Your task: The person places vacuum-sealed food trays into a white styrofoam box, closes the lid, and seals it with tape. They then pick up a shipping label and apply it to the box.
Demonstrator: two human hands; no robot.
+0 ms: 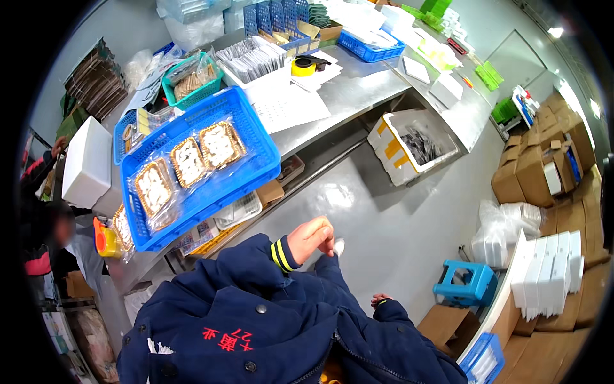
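Note:
My left hand [312,240] is in front of my body, its fingers curled and nothing seen in it. My right hand [381,300] hangs lower at my right side, partly hidden by the sleeve; whether it holds anything is unclear. On the steel table, a blue plastic crate [259,165] holds several film-wrapped baskets of whitish food pieces [153,189]. Neither hand touches it. A yellow tape dispenser [109,240] lies beside its near left corner. Another yellow tape roll on a black dispenser [304,66] rests on papers [292,108] behind the crate.
A white foam box with dark contents [395,161] is right of the table. A blue plastic stool [463,283], white foam stacks [547,273] and cardboard boxes [527,175] line the right side. A person's hand [59,145] is at far left, near a white foam box [86,163].

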